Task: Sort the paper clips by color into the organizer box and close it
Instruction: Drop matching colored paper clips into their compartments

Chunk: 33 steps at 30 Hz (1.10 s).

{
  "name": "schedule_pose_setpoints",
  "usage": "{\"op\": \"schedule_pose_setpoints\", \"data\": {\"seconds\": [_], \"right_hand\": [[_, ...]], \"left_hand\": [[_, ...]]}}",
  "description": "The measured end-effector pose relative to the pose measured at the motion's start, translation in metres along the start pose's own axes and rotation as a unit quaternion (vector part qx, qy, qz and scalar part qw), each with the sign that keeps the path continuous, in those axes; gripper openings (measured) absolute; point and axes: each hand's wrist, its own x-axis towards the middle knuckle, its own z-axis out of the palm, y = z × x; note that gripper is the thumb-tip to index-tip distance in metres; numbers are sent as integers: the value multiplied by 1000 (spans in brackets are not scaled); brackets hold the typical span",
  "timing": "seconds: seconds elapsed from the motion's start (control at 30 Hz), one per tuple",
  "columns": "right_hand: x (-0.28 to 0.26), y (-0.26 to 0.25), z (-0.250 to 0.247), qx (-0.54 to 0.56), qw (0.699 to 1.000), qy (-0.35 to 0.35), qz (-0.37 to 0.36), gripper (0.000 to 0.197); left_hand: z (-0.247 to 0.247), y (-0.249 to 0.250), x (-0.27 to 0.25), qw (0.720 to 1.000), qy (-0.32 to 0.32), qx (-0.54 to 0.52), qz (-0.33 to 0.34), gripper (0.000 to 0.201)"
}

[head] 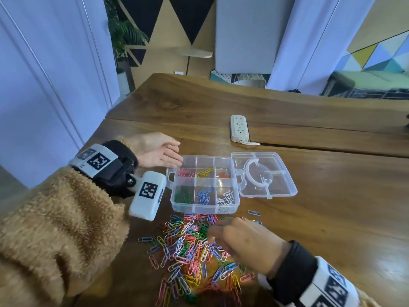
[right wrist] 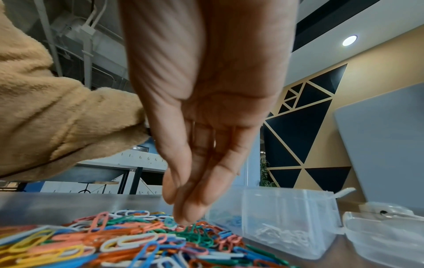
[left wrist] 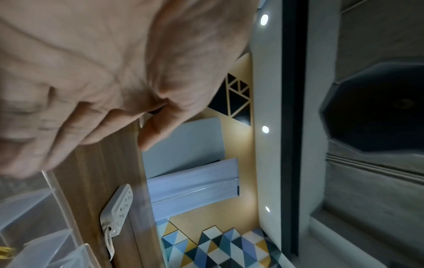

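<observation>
Right hand (head: 245, 244): fingers (right wrist: 190, 215) straight and bunched, tips down on the clips (head: 188, 251), gripping none visibly. Clips: loose mixed pile near the table's (head: 309, 218) near edge, touching the box (head: 204, 185). Box: open, lid (head: 265, 175) flat beside it, six compartments partly sorted. Left hand (head: 157, 151): open, relaxed, fingertips at the box's far left corner.

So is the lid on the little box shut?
No, the organizer box is open: its clear lid lies flipped back flat on the table to the right, and the clips in its compartments show.
</observation>
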Motion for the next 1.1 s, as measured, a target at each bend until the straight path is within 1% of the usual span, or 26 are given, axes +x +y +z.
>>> {"op": "schedule_pose_setpoints", "data": {"seconds": [0.07,0.1,0.13,0.17,0.2,0.23,0.27,0.3,0.37,0.43,0.47,0.53,0.6,0.63,0.7,0.77,0.8,0.9,0.97,1.0,1.03,1.07,1.1], "right_hand": [[-2,4,-2,0,1000,12,13,36],[-3,7,-2,3,1000,21,20,33],[-4,10,-2,4,999,26,27,29],[-5,13,-2,3,999,26,35,27],[-7,15,-3,0,999,22,44,27],[-8,16,-4,-3,998,14,54,31],[-10,16,-5,-8,998,4,61,38],[-10,16,-6,-20,998,-10,65,47],[-8,13,-4,-51,996,-40,63,64],[-3,8,0,-68,995,-62,47,78],[2,6,2,-75,994,-69,38,84],[12,2,5,-89,993,-78,27,94],[23,-3,6,-106,991,-83,15,102],[28,-6,7,-115,990,-81,11,101],[36,-11,8,-118,991,-64,6,88],[41,-12,8,-92,995,-45,8,70],[43,-12,7,-74,996,-39,11,64],[48,-5,2,-42,998,-43,14,52],[50,2,-1,-19,999,-30,16,39],[50,6,-2,5,1000,-13,25,31],[49,9,-4,32,999,8,34,25],[47,12,-6,51,998,26,40,21],[44,14,-10,57,997,37,42,20]], "left_hand": [[4,-16,-21,996,30,65,46,40],[7,-27,-31,990,38,123,64,34],[12,-40,-40,977,41,196,78,32],[17,-56,-48,955,38,281,85,33],[22,-71,-55,924,32,371,83,38],[27,-86,-60,887,25,455,76,47],[32,-99,-64,853,17,518,64,57],[37,-110,-66,832,8,552,52,68],[43,-124,-64,812,3,582,41,88],[50,-132,-58,790,16,611,37,103],[54,-134,-56,781,20,623,39,107],[64,-135,-54,767,29,639,49,108],[74,-134,-54,764,33,642,51,101],[77,-134,-53,762,34,644,55,95],[79,-132,-48,763,34,642,67,88],[77,-131,-40,783,34,617,80,81],[75,-130,-36,790,38,606,86,75],[70,-126,-26,793,47,598,108,57],[68,-119,-24,800,42,584,131,42],[68,-115,-25,808,39,572,136,35],[68,-111,-28,823,36,550,139,32],[68,-106,-33,841,35,520,141,33],[68,-100,-40,853,39,499,151,36]]}}
